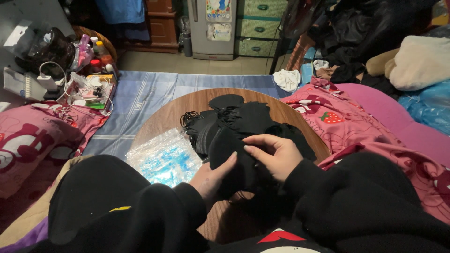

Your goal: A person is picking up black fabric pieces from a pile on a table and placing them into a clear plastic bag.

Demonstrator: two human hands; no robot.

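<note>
Closest to me, both black sleeves meet over the near edge of the round wooden table [164, 115]. My left hand [213, 178] lies palm up beneath a black face mask [229, 157], its fingers together and curled up along the mask's left side, thumb tip showing at the edge. My right hand [274, 154] comes in from the right, its fingers bent and pinched down on the mask's right edge, where the thin ear loop seems to sit; the loop itself is too dark to make out. So both hands are clamped on that one mask.

The mask stands roughly on end between my fingers, its long axis running away from me toward the far side of the table, the upper end tilted a little left. I cannot tell which face is up.

Just beyond my fingertips lies a loose heap of black masks [243, 117] with tangled loops, spread across the middle of the table. Left of my left fingers sits a clear plastic bag [164, 157] with blue showing through it.

As I judge it, the work is at an early or middle stage: one mask in hand, the heap beyond still large and unsorted, and no neat finished stack visible.

Farther off, a blue striped mat [145, 96] covers the floor, and a pink printed blanket [356, 122] lies to the right.
</note>
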